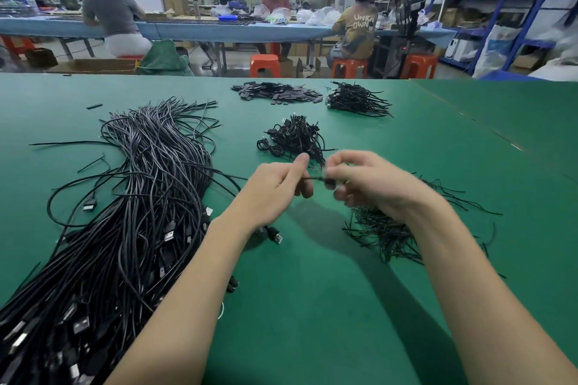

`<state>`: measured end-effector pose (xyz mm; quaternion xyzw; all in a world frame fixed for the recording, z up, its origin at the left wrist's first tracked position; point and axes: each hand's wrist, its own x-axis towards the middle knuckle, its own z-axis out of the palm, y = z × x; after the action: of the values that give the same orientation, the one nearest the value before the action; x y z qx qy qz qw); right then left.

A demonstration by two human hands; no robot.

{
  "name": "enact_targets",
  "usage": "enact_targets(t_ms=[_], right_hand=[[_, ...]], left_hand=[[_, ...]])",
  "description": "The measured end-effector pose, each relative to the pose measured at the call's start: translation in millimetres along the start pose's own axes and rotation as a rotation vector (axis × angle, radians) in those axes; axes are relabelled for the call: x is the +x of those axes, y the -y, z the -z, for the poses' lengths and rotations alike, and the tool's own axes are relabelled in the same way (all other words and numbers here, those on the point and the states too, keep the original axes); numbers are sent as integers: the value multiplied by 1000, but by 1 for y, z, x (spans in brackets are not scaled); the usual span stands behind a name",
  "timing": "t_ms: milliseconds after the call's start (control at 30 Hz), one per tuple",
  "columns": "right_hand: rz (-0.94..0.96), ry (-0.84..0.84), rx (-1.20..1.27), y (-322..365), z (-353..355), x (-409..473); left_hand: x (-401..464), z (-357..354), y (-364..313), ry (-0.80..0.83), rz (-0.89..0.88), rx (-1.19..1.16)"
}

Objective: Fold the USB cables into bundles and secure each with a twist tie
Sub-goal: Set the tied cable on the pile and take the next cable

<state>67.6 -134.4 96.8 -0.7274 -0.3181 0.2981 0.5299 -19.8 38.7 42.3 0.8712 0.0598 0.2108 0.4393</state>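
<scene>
Setting: green worktable (312, 306) in a packing workshop, taken here as the landmark.
Centre of table: left hand (275, 191) and right hand (369, 184) raised just above the surface, close together.
Left grip: thumb and fingers curled, pinching a thin black strand, seemingly a twist tie (314, 178), that bridges to the other hand.
Right grip: fingers curled round the strand's other end; blurred, so whether a folded cable sits inside is not clear.
Below left wrist: one USB plug (275, 235) lying on the table, its lead running under the hand.
Left side of table: large heap of loose USB cables (140, 212), plugs toward the near edge.
Beyond the hands: small pile of finished bundles (294, 137); a second pile (356, 100) toward the far edge.
Under right forearm: scatter of spare ties (381, 231).
Far edge: flat black pieces (278, 93), kind uncertain.
Handling, as judged: cables light, limp, springy enough to unfold if released; best held at the middle of the folded loops, clear of the plugs.
Tie, as judged: thin, bendable wire; best taken near both ends and wound tight.
</scene>
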Motion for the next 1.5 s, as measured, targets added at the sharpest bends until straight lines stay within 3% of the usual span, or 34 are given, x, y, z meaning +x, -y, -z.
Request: enact_targets(t_ms=[100,167,233,333,433,500,600,700,867,1100,1200,1300,1367,1500], right_hand=[[-37,-66,469,3,16,-2],[1,-137,595,1,18,0],[71,-175,648,-5,16,6],[133,-168,457,-20,8,14],[171,45,50,-33,-8,12],[180,120,-163,-35,-21,11],[247,134,-283,-38,-34,13],[265,103,-397,-38,-27,7],[255,8,-266,-26,-6,-8],[-20,539,184,-16,34,-25],[-76,663,203,-20,46,-31],[-182,588,70,-31,41,-25],[-253,401,43,-38,32,-16],[-206,-84,391,-35,20,0]], left_hand=[[-2,-8,-12,33,-139,103],[0,-16,-21,63,-131,128],[3,-21,-32,112,-24,-45],[5,-20,-51,107,124,-581],[6,-13,-65,144,173,-1097],[4,-15,-72,215,192,-1293],[5,-18,-75,213,211,-1276],[9,-7,-68,84,214,-1303],[14,11,-54,-126,286,-1471],[14,26,-43,-220,295,-1518],[12,35,-38,-182,275,-1489],[8,39,-39,-80,233,-1425],[6,38,-43,51,190,-1381],[0,34,-52,399,126,-1106]])
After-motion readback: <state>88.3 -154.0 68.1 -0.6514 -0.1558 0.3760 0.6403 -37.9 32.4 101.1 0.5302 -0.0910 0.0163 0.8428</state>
